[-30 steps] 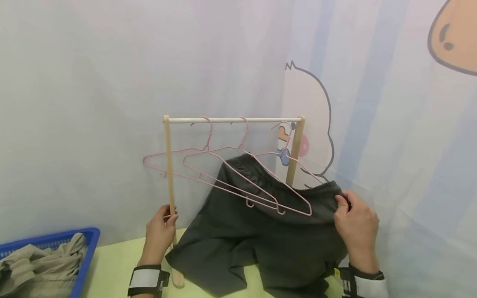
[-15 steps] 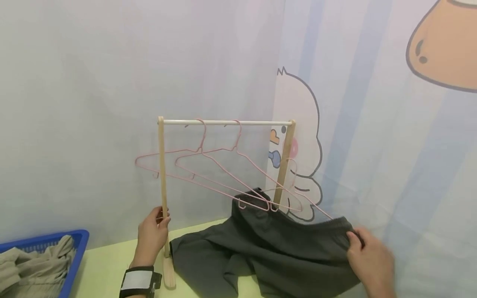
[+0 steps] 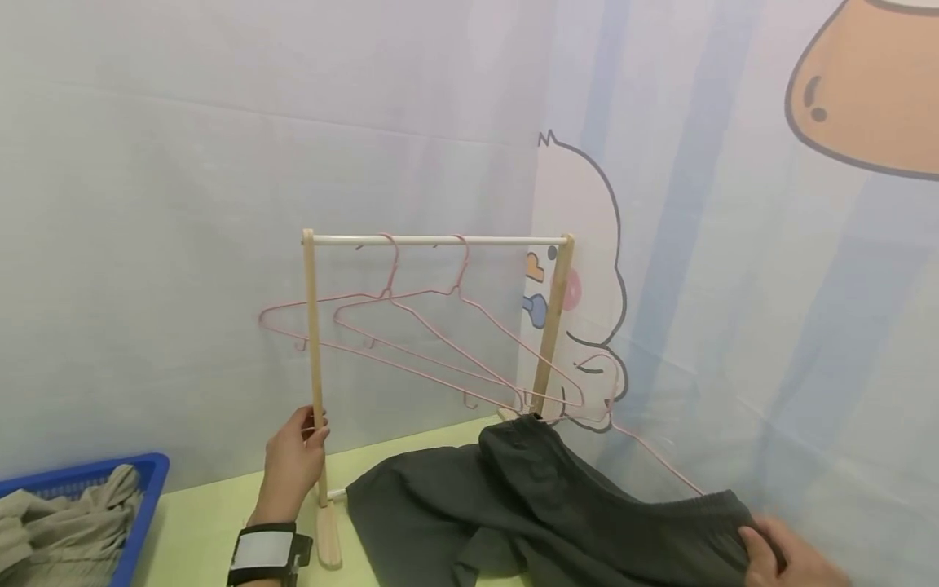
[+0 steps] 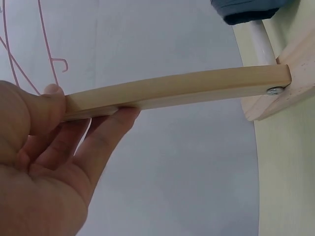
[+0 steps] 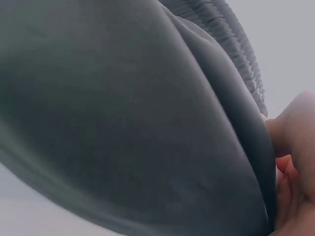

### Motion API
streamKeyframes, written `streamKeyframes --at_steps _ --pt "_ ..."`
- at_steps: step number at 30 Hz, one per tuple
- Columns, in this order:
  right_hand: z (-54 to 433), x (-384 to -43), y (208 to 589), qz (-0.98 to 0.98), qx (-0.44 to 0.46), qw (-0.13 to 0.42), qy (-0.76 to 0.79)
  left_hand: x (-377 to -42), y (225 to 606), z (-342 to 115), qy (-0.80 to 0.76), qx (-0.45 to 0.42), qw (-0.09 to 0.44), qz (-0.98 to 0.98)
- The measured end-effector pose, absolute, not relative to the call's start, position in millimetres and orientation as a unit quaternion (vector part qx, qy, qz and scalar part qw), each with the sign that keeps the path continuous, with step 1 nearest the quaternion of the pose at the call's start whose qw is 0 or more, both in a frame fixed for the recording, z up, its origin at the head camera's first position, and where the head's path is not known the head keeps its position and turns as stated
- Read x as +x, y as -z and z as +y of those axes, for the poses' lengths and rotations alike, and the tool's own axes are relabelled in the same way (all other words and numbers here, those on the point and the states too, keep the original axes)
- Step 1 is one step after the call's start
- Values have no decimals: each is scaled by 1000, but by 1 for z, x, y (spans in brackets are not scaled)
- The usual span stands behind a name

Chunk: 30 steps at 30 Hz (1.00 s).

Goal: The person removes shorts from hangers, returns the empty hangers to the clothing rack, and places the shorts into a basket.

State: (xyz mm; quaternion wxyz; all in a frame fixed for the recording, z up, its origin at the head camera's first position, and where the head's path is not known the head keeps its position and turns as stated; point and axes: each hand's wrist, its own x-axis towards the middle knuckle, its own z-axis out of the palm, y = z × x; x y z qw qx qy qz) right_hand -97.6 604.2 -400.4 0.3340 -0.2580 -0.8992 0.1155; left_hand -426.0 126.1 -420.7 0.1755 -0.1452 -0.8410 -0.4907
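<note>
In the head view my left hand [image 3: 293, 456] grips the near wooden post of a small clothes rack [image 3: 313, 326]; the left wrist view shows thumb and fingers on either side of that post [image 4: 187, 88]. My right hand [image 3: 792, 554], low at the right, pinches the waistband end of dark grey shorts [image 3: 587, 505]. A pink wire hanger [image 3: 653, 456] has its lower part hidden in the shorts' waist, its hook standing free below the rail. The right wrist view is mostly filled by the shorts [image 5: 123, 113], with my right fingers at their edge.
Two pink hangers [image 3: 392, 285] hang from the white rail [image 3: 440, 240]. At the left stands a blue basket [image 3: 150, 497] holding beige and grey cloth [image 3: 81, 522]. The tabletop [image 3: 213, 505] is pale yellow, with a curtain [image 3: 183, 204] behind and a patterned one at the right.
The right hand has moved down and right, taking the shorts and their hanger off the rail and away from it. My left hand stays on the post.
</note>
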Motion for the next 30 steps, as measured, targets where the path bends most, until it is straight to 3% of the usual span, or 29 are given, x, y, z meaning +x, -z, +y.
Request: streamKeyframes --at_steps 5,12,16,22,24,30 --pt "597 -88 407 -887 -203 404 -100 -426 419 120 496 -145 182 -836" --pt "581 -83 396 -844 -230 456 -165 -424 417 118 503 -138 158 -839" --pt "583 -75 386 -848 -219 451 -168 -416 409 115 502 -119 156 -842" --pt "582 -67 366 -870 -182 449 -87 -385 375 110 523 -107 289 -795" --pt "580 -67 360 -877 -175 442 -74 -374 363 110 523 -129 310 -783" --pt "587 -67 355 -898 -143 400 -114 -347 341 114 499 -216 253 -800"
